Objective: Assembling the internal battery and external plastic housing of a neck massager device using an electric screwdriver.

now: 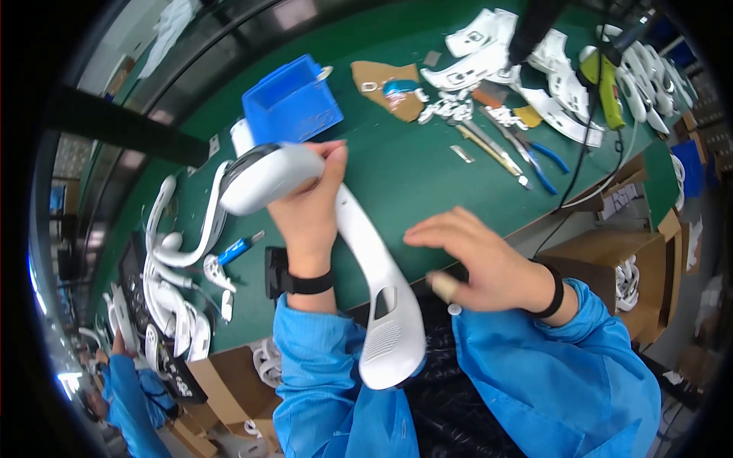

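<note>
The left hand is closed around a smooth, glossy white plastic shell, long and curved like a headset arm, held up above the green matte table. Its rounded upper end has a dark edge; its broad lower end carries a slot and a finely perforated grille. The right hand hovers open just right of the shell, fingers spread and slightly blurred, one fingertip wrapped in a tan cot. Both wrists wear black bands over blue fabric sleeves. Behind the shell stands a blue plastic bin. Farther right lie blue-handled pliers, a torn brown cardboard scrap and a heap of white moulded parts; more curved white shells pile at the left.
</note>
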Available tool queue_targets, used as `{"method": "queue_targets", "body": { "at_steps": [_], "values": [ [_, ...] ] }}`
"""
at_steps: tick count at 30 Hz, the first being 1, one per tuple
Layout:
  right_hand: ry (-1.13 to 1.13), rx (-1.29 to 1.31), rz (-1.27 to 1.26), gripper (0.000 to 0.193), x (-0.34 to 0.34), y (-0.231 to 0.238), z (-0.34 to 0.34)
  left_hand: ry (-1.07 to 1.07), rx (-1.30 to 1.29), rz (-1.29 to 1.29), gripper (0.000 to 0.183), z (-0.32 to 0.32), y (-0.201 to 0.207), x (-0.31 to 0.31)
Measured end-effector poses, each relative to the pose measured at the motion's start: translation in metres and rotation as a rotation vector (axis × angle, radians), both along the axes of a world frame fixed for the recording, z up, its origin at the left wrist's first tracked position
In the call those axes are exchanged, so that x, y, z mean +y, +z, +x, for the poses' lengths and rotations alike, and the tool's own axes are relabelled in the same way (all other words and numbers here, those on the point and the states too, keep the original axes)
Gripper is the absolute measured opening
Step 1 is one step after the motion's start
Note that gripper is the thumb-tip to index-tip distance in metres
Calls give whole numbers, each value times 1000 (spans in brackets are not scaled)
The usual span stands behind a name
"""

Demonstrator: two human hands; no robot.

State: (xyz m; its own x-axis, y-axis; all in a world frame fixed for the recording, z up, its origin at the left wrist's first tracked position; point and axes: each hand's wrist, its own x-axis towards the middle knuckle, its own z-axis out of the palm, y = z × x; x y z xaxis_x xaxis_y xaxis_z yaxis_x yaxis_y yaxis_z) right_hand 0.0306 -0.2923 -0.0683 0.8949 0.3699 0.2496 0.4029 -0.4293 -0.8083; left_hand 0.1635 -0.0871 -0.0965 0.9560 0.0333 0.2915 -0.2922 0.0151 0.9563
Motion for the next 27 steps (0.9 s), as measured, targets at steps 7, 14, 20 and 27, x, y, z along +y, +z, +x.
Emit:
{"method": "queue_targets", "body": {
  "at_steps": [7,14,20,27],
  "values": [
    [147,-168,30,56,34,-11,-5,-70,18,-90,23,-4,-1,1],
    [115,-155,29,43,24,0,-7,-295,55,-161,39,-5,9,12],
    [87,-67,53,46,18,6,-4,-347,49,-214,40,6,4,6],
    [131,11,44,52,25,11,-1,-266,50,-228,28,5,-9,16]
  ]
}}
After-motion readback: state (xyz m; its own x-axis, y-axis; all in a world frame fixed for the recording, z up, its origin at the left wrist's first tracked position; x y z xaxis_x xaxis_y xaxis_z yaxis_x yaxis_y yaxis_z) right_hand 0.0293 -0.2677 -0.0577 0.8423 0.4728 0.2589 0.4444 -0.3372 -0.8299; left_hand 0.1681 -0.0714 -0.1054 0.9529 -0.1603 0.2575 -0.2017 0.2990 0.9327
